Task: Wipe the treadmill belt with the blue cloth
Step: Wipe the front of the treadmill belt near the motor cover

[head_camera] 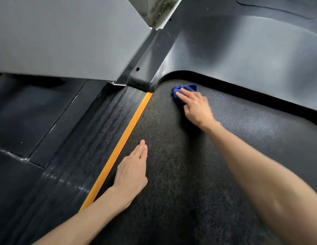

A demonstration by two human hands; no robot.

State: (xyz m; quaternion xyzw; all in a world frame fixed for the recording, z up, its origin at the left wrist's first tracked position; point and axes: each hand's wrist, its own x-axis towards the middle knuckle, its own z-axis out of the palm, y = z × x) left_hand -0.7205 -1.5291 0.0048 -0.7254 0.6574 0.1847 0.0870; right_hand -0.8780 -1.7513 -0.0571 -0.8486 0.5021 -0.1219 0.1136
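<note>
Wiping looks under way: the right hand, fingers fairly straight, presses the cloth onto the belt, right of the strip's far end. The left hand lies flat beside the strip, holding nothing. The next move probably calls for pressed sweeps across the remaining belt.

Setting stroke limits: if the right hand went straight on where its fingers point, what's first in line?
The right hand, pressing the blue cloth on the belt, points toward the front-left corner. Probably the motor cover, at its black lip; depth is unclear.
</note>
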